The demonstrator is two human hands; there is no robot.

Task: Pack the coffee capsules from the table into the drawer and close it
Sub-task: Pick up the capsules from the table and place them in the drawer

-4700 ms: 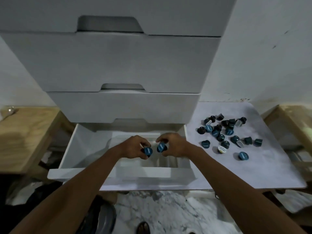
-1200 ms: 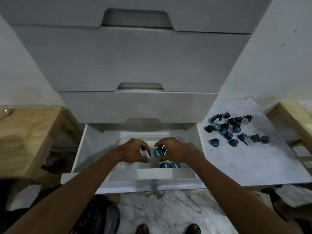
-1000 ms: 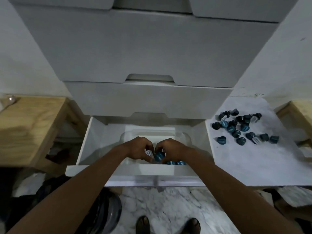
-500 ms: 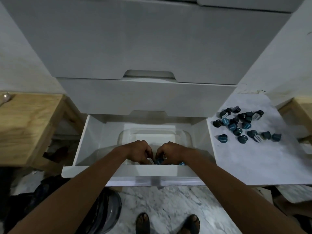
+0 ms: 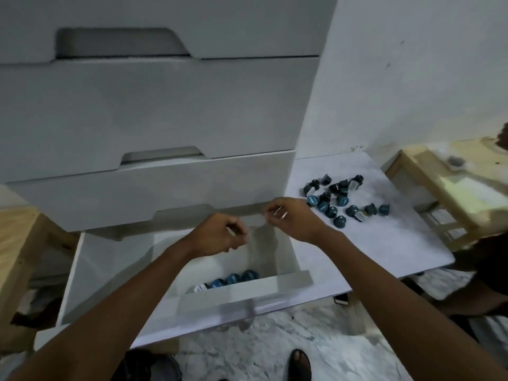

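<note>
The bottom white drawer [image 5: 242, 294] stands pulled out. A row of several blue coffee capsules [image 5: 232, 279] lies inside it, close behind the front panel. Several more dark teal capsules [image 5: 336, 200] are scattered on the white table [image 5: 384, 243] to the right. My left hand [image 5: 220, 235] hovers above the drawer, fingers loosely curled, with nothing in it. My right hand [image 5: 291, 218] is over the drawer's right rear corner, near the table's edge, fingers apart and holding nothing.
Two closed white drawers [image 5: 154, 111] rise above the open one. A wooden bench [image 5: 16, 243] stands at the left and a wooden frame [image 5: 445, 193] at the right. Marble floor and my sandalled foot [image 5: 301, 365] lie below the drawer.
Both hands set their capsules down in the drawer, let go and lifted out. The right hand has moved right, towards the table. The camera has swung left.
</note>
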